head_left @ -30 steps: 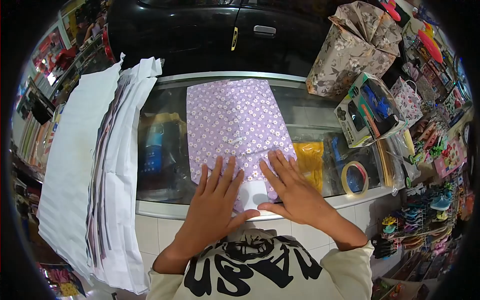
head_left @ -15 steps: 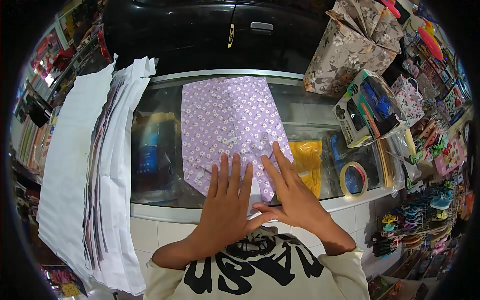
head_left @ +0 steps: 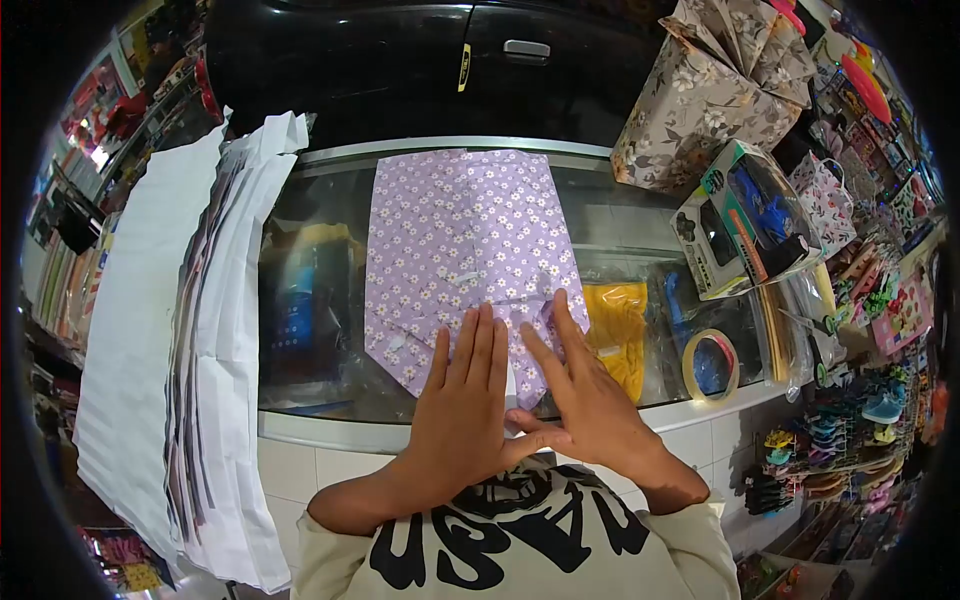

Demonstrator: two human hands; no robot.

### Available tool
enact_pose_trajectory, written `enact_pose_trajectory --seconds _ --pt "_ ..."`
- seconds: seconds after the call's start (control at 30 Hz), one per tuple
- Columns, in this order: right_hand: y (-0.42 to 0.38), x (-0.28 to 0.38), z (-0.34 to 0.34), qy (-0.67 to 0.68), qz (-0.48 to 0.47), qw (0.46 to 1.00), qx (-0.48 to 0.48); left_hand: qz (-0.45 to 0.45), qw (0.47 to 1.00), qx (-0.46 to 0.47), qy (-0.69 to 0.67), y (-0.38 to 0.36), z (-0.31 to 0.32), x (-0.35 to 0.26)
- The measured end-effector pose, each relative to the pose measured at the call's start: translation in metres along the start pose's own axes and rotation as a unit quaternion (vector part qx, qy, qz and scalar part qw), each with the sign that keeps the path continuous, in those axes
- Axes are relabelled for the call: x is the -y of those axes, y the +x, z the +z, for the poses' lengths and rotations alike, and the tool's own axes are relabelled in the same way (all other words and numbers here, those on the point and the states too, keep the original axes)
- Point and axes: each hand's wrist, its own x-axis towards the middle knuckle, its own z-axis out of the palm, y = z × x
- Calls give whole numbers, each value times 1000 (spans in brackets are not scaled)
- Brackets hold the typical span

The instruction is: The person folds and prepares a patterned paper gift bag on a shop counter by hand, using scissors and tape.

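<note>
A folded piece of purple wrapping paper with white daisies lies on the glass counter. Its lower corners slant inward, and a crease runs down its middle. My left hand rests flat on the lower edge of the paper, fingers stretched out. On the lower right part, my right hand lies with its fingers spread. The two thumbs cross or nearly touch near the counter's front edge. Between the hands a pale strip of the paper's underside shows. Neither hand grips anything.
Large white paper sheets hang at the left. To the right are a tape roll, a boxed toy, scissors and a floral gift bag. Yellow packaged goods show through the glass. A black car door stands beyond.
The fingers of my left hand have drawn closer together and shifted slightly right. The paper has turned a little and moved slightly right at its top.
</note>
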Motion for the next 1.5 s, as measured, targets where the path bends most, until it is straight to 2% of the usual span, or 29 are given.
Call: enact_pose_trajectory --seconds 0.07,0.27,0.47,0.57,0.67,0.7,0.9,1.0,1.1,1.2,1.3,1.4,1.5 --pt "1 -3 2 -26 -30 999 7 2 1000 0 -6 1 0 1" --pt "1 2 0 -29 4 999 37 20 999 -9 -26 -2 3 9" --pt "6 -1 -13 -54 -18 998 37 33 999 -14 -21 -3 4 12" --pt "18 -14 -32 70 41 996 -38 37 999 -18 -22 -2 3 11" --pt "34 -27 -34 69 59 993 -72 48 998 -15 -23 -5 3 13" --pt "41 -33 -28 18 -15 993 -118 51 998 -14 -21 -5 3 13" --pt "54 -38 -34 -107 -57 992 -45 61 998 -10 -18 -5 0 13" --pt "56 -37 -34 -145 -49 988 -28 54 998 5 -19 -4 -1 13" --pt "50 -47 -22 -198 -148 965 -89 51 998 5 -33 -4 -2 12" --pt "45 -49 -29 -194 -147 969 -49 54 998 -1 -37 -5 -2 13" --pt "35 -31 -29 -190 -109 971 -92 55 998 -7 -36 -4 -1 13" --pt "23 -23 -12 -181 -87 978 -47 55 998 -10 -37 -5 0 13" --pt "16 -22 -5 -149 -70 984 -62 57 998 -16 -34 -5 2 13"
